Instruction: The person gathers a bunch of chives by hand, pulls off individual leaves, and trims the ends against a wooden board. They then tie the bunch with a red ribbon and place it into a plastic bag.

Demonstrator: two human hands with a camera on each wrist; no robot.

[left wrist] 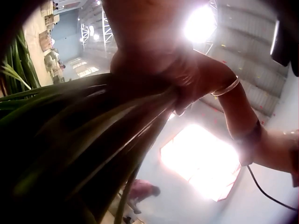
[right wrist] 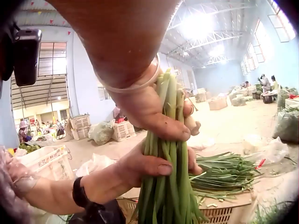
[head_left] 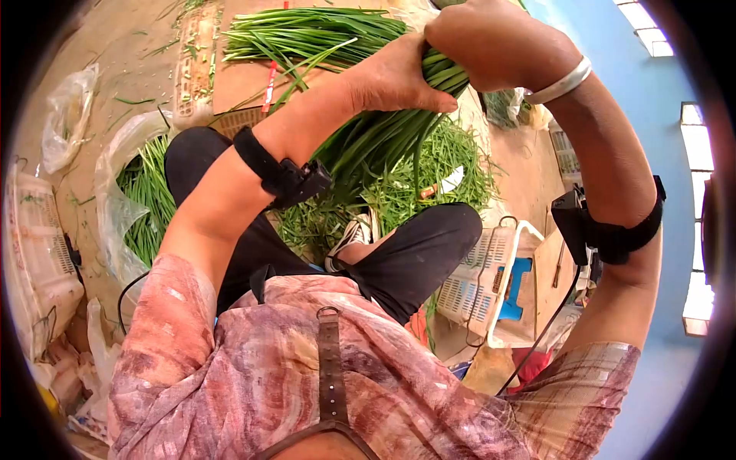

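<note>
Up in front of the body, both hands hold one bunch of garlic chives [head_left: 376, 149]. In the right wrist view the bunch [right wrist: 168, 191] stands upright, its pale stem ends at the top. My right hand [head_left: 491, 47] grips it close to those ends, fingers and thumb wrapped round the stems. Just below, my left hand [head_left: 399, 77] grips the same bunch, thumb across the front. The long leaves hang down toward the lap. Beyond the left hand, a pile of chives [head_left: 307, 29] lies flat on a cardboard-topped crate.
Loose green leaves [head_left: 452, 146] cover the floor between the legs, with a knife [head_left: 452, 182] on them. An open plastic bag [head_left: 107, 184] of greens stands at the left. Plastic crates [head_left: 464, 284] flank the body at right and left [head_left: 46, 261].
</note>
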